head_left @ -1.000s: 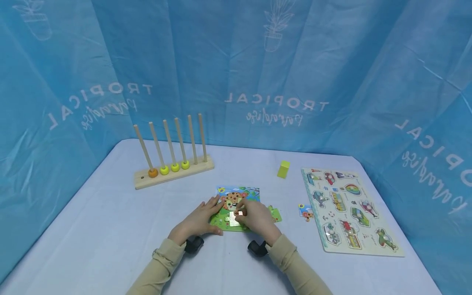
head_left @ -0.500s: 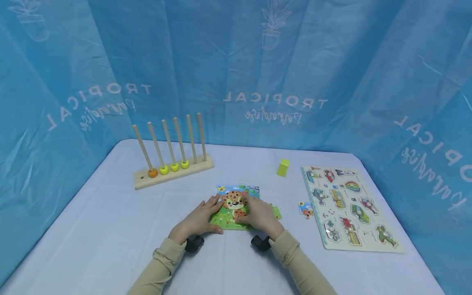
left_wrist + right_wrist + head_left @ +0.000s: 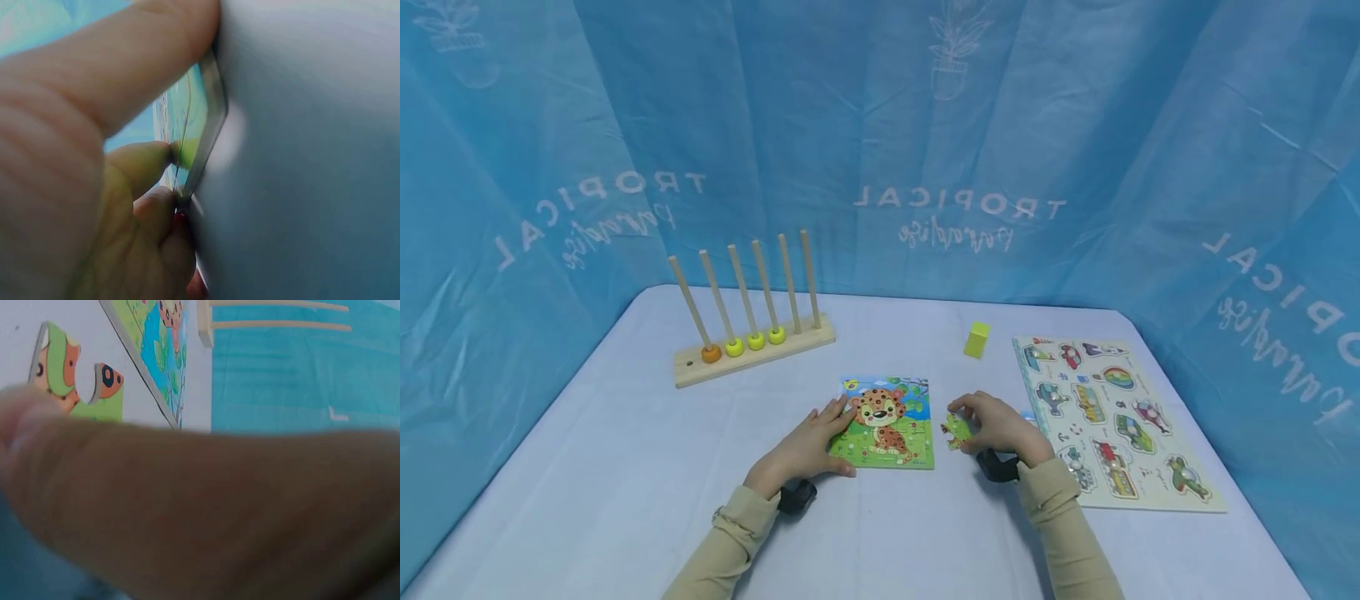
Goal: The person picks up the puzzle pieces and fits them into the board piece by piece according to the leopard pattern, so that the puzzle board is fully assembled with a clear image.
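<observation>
A square jigsaw puzzle [image 3: 917, 433] with a spotted leopard on green grass lies in the middle of the table. My left hand [image 3: 805, 450] rests on its left side with fingers stretched out; the thumb is at the near edge, as the left wrist view shows from low down. To the right of the puzzle, my right hand [image 3: 996, 425] pinches a loose green and orange puzzle piece [image 3: 953, 432] between thumb and fingers. In the right wrist view this piece [image 3: 103, 406] lies flat on the white cloth, partly behind the thumb.
Behind my right hand, another puzzle piece [image 3: 1028, 417] is mostly hidden. A peg board [image 3: 1138, 450] with vehicle pictures lies at the right. A yellow-green block [image 3: 977, 340] stands farther back. At the back left is a wooden bead rack [image 3: 805, 336] with upright rods and several beads.
The pale gap in the puzzle is now filled with a piece. My right hand has left the puzzle and moved right to the loose piece. My left hand has stayed put.
</observation>
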### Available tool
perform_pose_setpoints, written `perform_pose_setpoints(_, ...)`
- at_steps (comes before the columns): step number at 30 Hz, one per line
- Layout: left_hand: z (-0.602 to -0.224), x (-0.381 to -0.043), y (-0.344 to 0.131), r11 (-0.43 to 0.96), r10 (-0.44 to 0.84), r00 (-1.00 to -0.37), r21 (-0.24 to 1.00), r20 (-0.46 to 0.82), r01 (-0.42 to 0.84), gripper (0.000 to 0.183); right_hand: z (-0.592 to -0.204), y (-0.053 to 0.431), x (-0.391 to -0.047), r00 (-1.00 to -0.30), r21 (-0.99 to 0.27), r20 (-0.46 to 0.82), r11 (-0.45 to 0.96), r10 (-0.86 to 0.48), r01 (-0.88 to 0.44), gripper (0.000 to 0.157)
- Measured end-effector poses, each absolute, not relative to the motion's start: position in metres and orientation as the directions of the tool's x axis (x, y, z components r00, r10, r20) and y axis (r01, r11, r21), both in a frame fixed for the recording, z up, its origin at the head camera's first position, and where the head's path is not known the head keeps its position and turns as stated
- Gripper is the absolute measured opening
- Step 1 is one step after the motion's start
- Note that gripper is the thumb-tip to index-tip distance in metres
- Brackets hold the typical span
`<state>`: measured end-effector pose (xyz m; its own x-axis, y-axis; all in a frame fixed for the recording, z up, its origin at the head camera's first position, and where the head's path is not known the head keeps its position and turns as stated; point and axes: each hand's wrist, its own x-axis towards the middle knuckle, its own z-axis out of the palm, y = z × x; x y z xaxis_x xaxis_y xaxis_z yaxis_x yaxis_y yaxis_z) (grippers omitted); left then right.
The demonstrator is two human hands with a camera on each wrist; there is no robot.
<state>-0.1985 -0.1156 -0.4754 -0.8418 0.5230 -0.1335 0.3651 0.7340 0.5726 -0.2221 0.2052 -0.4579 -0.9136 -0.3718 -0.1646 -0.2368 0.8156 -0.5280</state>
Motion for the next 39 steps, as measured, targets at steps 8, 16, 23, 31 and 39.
perform_pose_setpoints(8,-0.479,-0.2,-0.116,0.735,0.527,-0.841,0.563,-0.124,0.378,0.095,-0.452,0.194,-0.212,-0.953,-0.458,-0.138,0.871,-0.268,-0.178,0.055)
perform_pose_setpoints(16,-0.483,-0.2,-0.117,0.726,0.53,-0.842,0.569,-0.105,0.386,0.094,-0.455,0.207,-0.216,-0.98,-0.476,0.016,0.86,-0.2,-0.183,0.017)
perform_pose_setpoints(23,-0.482,-0.2,-0.116,0.728,0.528,-0.843,0.564,-0.099,0.39,0.095,-0.452,0.213,-0.218,-0.971,-0.629,0.019,0.752,-0.238,-0.196,0.008)
perform_pose_setpoints(31,-0.479,-0.199,-0.116,0.732,0.528,-0.842,0.561,-0.109,0.386,0.094,-0.447,0.187,-0.209,-0.948,-0.598,0.03,0.754,-0.317,-0.272,0.007)
perform_pose_setpoints(39,-0.479,-0.198,-0.116,0.732,0.524,-0.844,0.567,-0.112,0.379,0.094,-0.454,0.171,-0.205,-0.946,-0.557,0.102,0.77,-0.309,-0.312,0.005)
